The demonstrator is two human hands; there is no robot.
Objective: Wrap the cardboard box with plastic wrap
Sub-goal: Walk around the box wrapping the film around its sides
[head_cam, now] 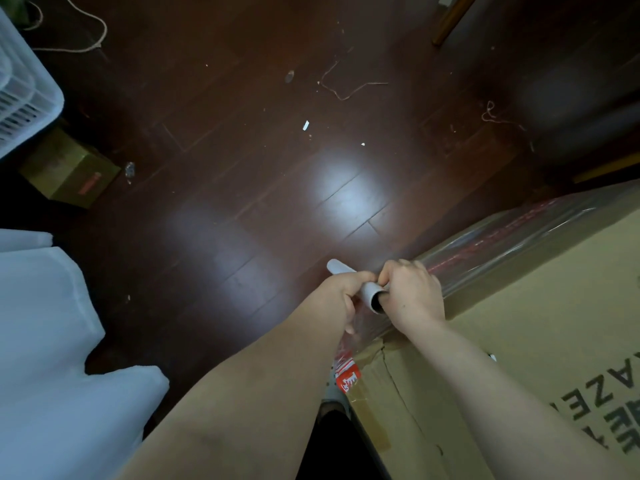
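Both hands clamp the roll [367,291]: the left hand [341,295] curls round its middle, the right hand [412,292] round its near, open end. It sits at 5 o'clock, by the top edge of the box [536,341], which fills 4 o'clock. Wrap [502,251] stretches from it toward 2 o'clock along the box's side. On the floor [225,150]: crate [20,91] at 10, carton [69,171] at 9, foam [52,341] at 8, string [346,88] at 12.
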